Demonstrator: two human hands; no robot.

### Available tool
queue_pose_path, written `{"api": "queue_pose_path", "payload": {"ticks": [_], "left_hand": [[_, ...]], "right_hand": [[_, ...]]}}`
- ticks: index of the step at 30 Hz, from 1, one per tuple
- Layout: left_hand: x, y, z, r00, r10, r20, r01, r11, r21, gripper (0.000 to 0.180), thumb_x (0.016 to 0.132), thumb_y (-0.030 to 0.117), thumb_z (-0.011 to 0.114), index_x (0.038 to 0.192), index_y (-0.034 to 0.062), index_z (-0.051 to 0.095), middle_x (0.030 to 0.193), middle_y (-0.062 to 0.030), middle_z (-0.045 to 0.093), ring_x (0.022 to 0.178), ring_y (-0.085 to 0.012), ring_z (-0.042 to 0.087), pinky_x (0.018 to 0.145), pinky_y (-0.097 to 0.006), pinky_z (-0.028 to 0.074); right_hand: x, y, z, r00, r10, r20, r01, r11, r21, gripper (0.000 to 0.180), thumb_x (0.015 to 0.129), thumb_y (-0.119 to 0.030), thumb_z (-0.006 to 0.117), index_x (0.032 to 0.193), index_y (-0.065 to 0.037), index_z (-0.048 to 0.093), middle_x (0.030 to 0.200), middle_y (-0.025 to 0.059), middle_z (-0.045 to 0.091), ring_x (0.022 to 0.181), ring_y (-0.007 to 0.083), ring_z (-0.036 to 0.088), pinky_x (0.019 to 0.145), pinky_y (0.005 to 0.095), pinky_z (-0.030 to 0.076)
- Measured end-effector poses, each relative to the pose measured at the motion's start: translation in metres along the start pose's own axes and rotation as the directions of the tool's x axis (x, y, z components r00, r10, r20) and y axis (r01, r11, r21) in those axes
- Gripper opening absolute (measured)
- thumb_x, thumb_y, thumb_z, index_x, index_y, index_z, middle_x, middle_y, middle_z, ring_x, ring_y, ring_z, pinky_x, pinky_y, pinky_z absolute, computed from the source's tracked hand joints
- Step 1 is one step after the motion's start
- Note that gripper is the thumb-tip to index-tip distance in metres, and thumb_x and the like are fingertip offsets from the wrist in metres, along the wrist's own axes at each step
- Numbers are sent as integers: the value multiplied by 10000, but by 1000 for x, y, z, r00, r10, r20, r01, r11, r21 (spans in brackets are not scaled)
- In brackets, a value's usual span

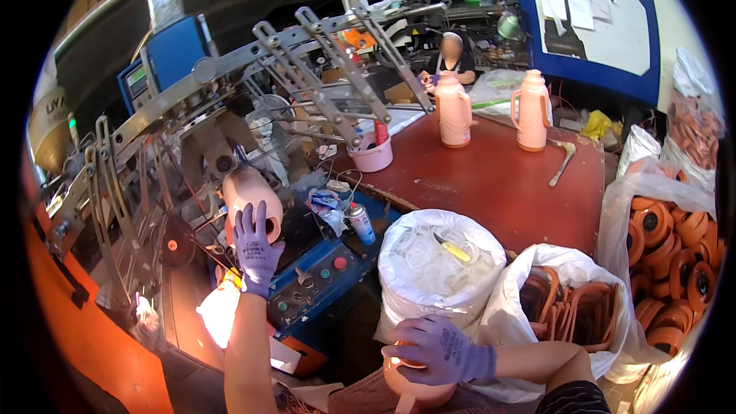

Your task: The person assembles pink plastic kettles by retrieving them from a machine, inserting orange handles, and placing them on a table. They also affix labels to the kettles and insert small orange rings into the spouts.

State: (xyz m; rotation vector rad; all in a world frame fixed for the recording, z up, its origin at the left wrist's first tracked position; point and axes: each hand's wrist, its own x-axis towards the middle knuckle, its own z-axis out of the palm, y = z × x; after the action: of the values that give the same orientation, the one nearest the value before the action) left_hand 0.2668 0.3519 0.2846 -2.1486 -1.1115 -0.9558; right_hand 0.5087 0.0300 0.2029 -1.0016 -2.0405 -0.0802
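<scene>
My left hand (256,251), in a purple knit glove, presses flat against a pink plastic flask body (247,190) that sits on the machine's holder. My right hand (440,351), gloved the same, grips the open top of a second pink flask body (418,392) resting on my lap at the bottom edge. A blue control panel (318,280) with red and green buttons lies between my two hands.
A metal frame machine (230,69) spreads over the left. White sacks hold clear rings (433,257) and orange handles (571,307); orange discs (675,261) fill a bag at right. Two finished pink flasks (491,111) stand on a red table (498,184). Another person sits behind.
</scene>
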Motion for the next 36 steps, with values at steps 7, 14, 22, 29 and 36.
{"api": "queue_pose_path", "payload": {"ticks": [7, 14, 22, 29, 36], "left_hand": [[-4, 7, 18, 999, 35, 28, -40, 977, 208, 692, 666, 69, 727, 1322, 143, 520, 1393, -144, 457, 1329, -420, 396, 1093, -510, 337], [1, -4, 30, 993, 115, 33, -120, 947, 299, 406, 845, 158, 584, 1246, 224, 575, 1327, -83, 508, 1320, -359, 426, 1065, -541, 354], [4, -15, 19, 969, 247, 23, -245, 942, 230, 454, 792, 113, 633, 1233, 217, 599, 1301, -79, 512, 1296, -332, 446, 1053, -514, 354], [7, -26, 13, 954, 288, 85, -300, 927, 224, 469, 783, 121, 639, 1239, 222, 599, 1279, -77, 506, 1295, -320, 444, 1032, -490, 355], [14, -14, 14, 930, 249, 269, -338, 868, 365, 453, 825, 195, 570, 1276, 240, 562, 1304, -66, 495, 1293, -297, 426, 978, -472, 383]], "right_hand": [[0, -8, 0, 1000, -14, -27, 14, 1000, 22, 339, 779, -233, 713, 1098, -123, 672, 1115, 77, 609, 1043, 269, 600, 845, 403, 498], [5, -6, -26, 997, 66, 33, -63, 994, -87, 344, 717, -204, 747, 1049, -131, 694, 1107, 56, 651, 1027, 269, 621, 845, 397, 490], [14, 8, -15, 987, 150, 57, -150, 989, -2, 371, 696, -203, 784, 1044, -106, 702, 1091, 97, 688, 1021, 309, 644, 869, 405, 500], [31, 26, 9, 987, 131, 89, -132, 991, -1, 407, 713, -253, 797, 1064, -75, 692, 1086, 134, 677, 997, 332, 637, 857, 413, 504], [25, 54, 15, 928, 352, 121, -326, 926, -191, 443, 761, -284, 775, 1122, -51, 671, 1079, 189, 624, 938, 357, 599, 843, 425, 501]]}}
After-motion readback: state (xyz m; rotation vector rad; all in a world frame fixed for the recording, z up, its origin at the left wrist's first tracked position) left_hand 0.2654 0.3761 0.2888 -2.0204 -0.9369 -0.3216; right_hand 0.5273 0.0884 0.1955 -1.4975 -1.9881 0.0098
